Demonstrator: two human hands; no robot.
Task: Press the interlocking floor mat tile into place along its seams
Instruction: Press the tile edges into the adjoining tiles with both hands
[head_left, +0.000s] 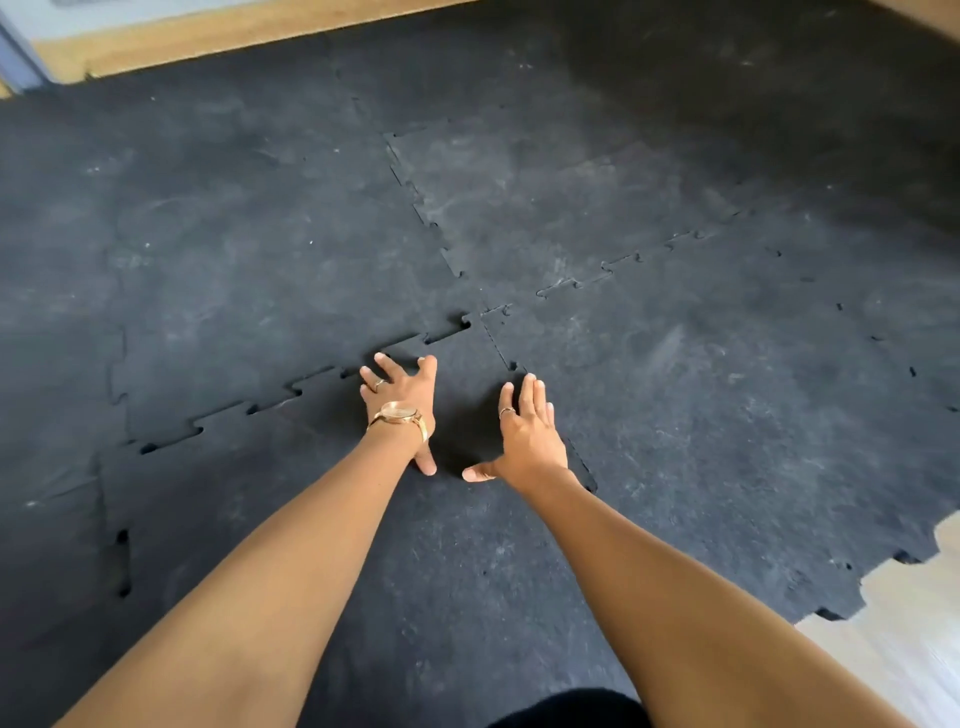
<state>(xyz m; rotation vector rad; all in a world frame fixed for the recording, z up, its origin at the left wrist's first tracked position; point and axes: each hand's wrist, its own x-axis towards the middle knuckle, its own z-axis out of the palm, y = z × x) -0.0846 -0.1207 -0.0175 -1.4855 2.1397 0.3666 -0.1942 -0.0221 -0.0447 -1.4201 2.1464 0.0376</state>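
A black interlocking mat tile (447, 551) lies on the floor directly under my arms. Its far seam (311, 382) shows a raised, gapped jigsaw edge running from lower left up to a corner (475, 319). Its right seam (579, 462) runs back toward me. My left hand (400, 402), wearing a gold watch and a ring, rests flat with spread fingers just below the far seam. My right hand (524, 434), also ringed, lies flat with fingers apart beside the right seam. Both palms touch the tile and hold nothing.
Neighbouring black tiles (545, 208) cover the floor ahead, left and right. Bare light wood floor (893, 613) shows at the lower right past a toothed mat edge. A wooden strip (218, 41) runs along the far top left.
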